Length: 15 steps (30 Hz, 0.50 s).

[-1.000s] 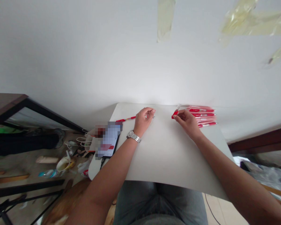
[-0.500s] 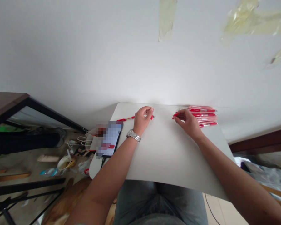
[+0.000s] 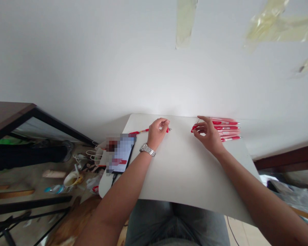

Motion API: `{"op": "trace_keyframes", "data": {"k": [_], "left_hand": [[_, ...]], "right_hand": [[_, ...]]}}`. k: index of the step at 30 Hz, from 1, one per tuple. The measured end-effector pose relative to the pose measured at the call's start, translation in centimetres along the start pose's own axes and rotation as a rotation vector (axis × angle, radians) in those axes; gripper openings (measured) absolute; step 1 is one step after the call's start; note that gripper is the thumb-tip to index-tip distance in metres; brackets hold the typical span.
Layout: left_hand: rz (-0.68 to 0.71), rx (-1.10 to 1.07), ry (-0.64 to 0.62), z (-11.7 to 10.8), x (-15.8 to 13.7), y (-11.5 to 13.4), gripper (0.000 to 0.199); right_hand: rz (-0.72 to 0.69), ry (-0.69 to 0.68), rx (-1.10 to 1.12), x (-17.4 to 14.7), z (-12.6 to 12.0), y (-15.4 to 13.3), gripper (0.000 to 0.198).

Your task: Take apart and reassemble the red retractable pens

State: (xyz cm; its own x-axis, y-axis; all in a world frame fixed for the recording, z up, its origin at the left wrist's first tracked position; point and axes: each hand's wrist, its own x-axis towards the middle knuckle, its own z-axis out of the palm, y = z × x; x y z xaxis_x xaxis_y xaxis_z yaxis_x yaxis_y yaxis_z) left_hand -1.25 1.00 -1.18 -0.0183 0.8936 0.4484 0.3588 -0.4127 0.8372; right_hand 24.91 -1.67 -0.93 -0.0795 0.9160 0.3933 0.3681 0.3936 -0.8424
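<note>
My left hand [image 3: 157, 132] is closed in a pinch above the table. A red pen part [image 3: 167, 130] with a small metallic end shows just past its thumb, and the hand hides the rest. Left of this hand lies a slim red pen piece [image 3: 139, 132], partly covered by the hand. My right hand [image 3: 207, 135] has its index finger stretched out and its thumb apart. Small red pieces [image 3: 193, 127] lie at the fingertips, with their exact shape hidden. Just beyond that hand, several red and pink pens [image 3: 228, 127] lie side by side.
A phone [image 3: 124, 153] with a cable lies at the left edge of the white table [image 3: 184, 177]. The wall [image 3: 154, 68] rises behind it. On the floor at left are a cup [image 3: 71, 179] and a plastic bottle [image 3: 55, 189].
My right hand's index finger has lifted and straightened away from the thumb. My left hand keeps its pinch in nearly the same place. The whole view has shifted slightly.
</note>
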Motion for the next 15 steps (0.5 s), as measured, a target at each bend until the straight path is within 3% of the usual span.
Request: {"op": "trace_keyframes", "data": {"k": [7, 15], "left_hand": [[0.021, 0.057, 0.035, -0.4, 0.1, -0.2, 0.025], [-0.046, 0.125, 0.087, -0.7, 0.4, -1.0, 0.017]], "right_hand": [[0.012, -0.022, -0.007, -0.1, 0.1, 0.4, 0.066], [-0.037, 0.046, -0.027, 0.0, 0.2, 0.7, 0.051]]}}
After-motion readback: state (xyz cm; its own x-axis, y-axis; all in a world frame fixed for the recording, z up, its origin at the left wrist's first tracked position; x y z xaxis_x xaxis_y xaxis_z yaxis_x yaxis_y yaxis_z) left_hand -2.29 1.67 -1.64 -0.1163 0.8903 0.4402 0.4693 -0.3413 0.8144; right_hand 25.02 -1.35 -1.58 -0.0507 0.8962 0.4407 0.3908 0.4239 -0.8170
